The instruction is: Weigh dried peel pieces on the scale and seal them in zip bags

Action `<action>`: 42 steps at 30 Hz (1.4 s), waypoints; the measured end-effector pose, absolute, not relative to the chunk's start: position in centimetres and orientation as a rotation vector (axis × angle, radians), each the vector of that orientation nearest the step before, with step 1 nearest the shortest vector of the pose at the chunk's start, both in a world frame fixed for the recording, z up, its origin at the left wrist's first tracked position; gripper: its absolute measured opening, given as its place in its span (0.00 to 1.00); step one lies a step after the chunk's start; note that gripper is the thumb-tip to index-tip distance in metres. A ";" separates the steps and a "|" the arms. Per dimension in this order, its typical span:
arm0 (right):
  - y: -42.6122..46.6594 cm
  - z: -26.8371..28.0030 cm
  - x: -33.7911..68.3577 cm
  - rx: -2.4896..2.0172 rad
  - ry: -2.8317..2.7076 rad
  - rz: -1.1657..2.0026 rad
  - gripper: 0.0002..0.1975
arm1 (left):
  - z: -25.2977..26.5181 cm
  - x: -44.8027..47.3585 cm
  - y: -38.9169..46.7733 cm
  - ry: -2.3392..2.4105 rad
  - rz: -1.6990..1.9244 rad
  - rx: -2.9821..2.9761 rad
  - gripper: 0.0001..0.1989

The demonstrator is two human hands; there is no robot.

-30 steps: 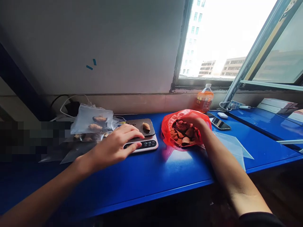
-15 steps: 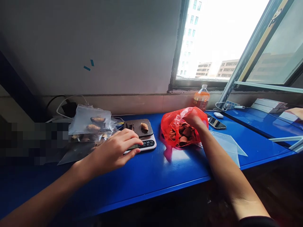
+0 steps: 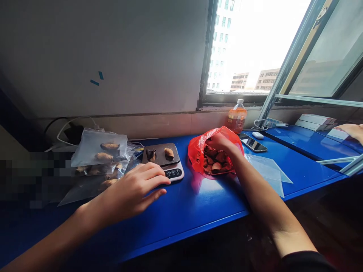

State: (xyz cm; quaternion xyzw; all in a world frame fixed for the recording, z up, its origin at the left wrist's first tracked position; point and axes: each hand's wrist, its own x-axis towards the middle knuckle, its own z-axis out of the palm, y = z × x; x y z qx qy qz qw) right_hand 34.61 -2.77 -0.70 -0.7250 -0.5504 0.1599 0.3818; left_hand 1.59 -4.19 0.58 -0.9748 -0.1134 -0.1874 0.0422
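My left hand [image 3: 140, 187] hovers over the front edge of a white kitchen scale [image 3: 177, 172], fingers stretched and apart, covering its display. Two curled dried pieces lie on the scale's dark plate: a blackish piece [image 3: 151, 155] on the left and a tan piece [image 3: 169, 153] on the right. My right hand [image 3: 219, 141] reaches into an open red plastic bag [image 3: 195, 149]; its fingertips are hidden inside. Many brown dried shell-like pieces [image 3: 216, 159] fill this bag. Left of the scale lie clear plastic bags [image 3: 90, 145] holding similar pieces.
Flat clear bags [image 3: 265, 170] lie right of the red bag. Behind them are a phone [image 3: 255, 144], a white earbud case [image 3: 257, 135] and a drink bottle [image 3: 237, 119]. White boxes [image 3: 314, 122] and another person's hand [image 3: 353, 132] appear at far right.
My left hand has drawn slightly back from the scale's buttons, so more of them show. My right hand has shifted inside the red bag. The view has swung a little right.
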 end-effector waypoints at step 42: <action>-4.4 2.5 26.2 -0.956 -1.665 -0.522 0.09 | 1.6 -2.9 0.7 -1.206 -0.751 -2.865 0.14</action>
